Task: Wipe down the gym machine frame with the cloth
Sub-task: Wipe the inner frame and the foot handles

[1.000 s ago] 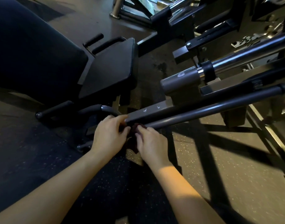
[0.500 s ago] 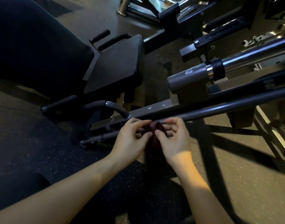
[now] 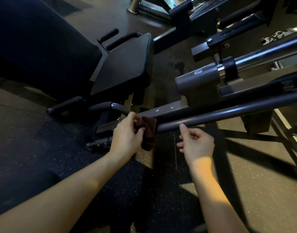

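A dark reddish-brown cloth (image 3: 148,130) hangs bunched at the near end of a grey round bar (image 3: 228,113) of the gym machine frame. My left hand (image 3: 127,138) pinches the cloth between thumb and fingers, right against the bar's end and the flat grey beam (image 3: 163,111) behind it. My right hand (image 3: 196,143) hovers just under the round bar, to the right of the cloth, with its fingers loosely curled and nothing in it. Its fingertip is close to the bar's underside.
A black padded seat (image 3: 124,64) and a large dark backrest (image 3: 35,44) stand to the left. A chrome bar with a black collar (image 3: 230,68) runs off to the upper right. Dark frame legs (image 3: 255,126) and speckled rubber flooring (image 3: 245,190) lie to the right.
Both hands held the cloth together before. Now my right hand has let go and moved right under the bar, while my left hand keeps the cloth at the bar's end.
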A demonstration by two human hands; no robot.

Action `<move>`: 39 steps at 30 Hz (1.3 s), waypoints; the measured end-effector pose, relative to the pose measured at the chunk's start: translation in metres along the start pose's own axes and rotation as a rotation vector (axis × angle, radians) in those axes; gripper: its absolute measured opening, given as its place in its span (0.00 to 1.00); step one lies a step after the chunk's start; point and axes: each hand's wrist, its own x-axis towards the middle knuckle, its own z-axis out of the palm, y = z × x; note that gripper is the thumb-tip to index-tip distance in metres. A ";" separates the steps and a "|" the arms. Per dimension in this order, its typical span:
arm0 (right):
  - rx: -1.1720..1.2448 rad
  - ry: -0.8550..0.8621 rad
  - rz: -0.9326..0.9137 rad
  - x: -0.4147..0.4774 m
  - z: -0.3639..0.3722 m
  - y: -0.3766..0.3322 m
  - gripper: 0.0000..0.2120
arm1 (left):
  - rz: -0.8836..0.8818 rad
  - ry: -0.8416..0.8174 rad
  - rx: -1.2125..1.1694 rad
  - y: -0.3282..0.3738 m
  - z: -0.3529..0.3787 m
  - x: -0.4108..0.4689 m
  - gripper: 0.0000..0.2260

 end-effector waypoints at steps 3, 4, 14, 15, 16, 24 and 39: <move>0.047 -0.032 0.073 0.003 0.009 0.000 0.11 | 0.182 -0.008 0.000 0.008 0.011 -0.013 0.17; 0.049 -0.031 0.069 0.004 0.012 0.001 0.11 | 0.234 -0.026 0.014 0.013 0.018 -0.017 0.19; 0.009 -0.025 0.018 0.009 0.023 0.007 0.11 | 0.140 -0.004 0.151 -0.041 0.014 -0.025 0.20; 0.004 -0.026 0.011 0.008 0.023 0.007 0.12 | 0.072 0.015 0.142 -0.051 0.009 -0.026 0.20; 0.007 -0.024 0.007 0.007 0.024 0.007 0.12 | 0.009 0.034 0.136 -0.059 0.005 -0.027 0.20; 0.054 0.038 0.043 0.002 0.030 0.004 0.12 | 0.229 0.030 0.100 0.010 0.042 -0.038 0.21; 0.070 -0.046 0.081 -0.011 0.047 0.002 0.12 | -0.106 0.142 0.033 -0.058 0.021 -0.037 0.17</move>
